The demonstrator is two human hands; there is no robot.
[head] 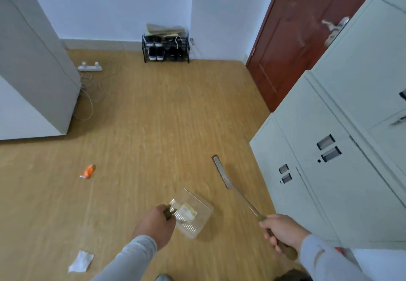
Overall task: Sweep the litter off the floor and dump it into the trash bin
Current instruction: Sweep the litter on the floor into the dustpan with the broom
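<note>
litter lay scattered on the wood floor (153,127): an orange wrapper (87,171) well off to your left, a white paper scrap (81,261) nearer, just left of your left hand (154,228). that hand's fingers were closed on the handle of a clear dustpan (193,213), which already held a yellowish scrap. your right hand (283,232) gripped the broom (222,172), its handle angling forward-left, head away from both pieces, beside the grey cabinets (329,149). no trash bin showed.

We see a clear dustpan (193,212) near centre holding litter, an orange wrapper (87,171) left, white paper (80,261) near left, broom (222,172) right
</note>
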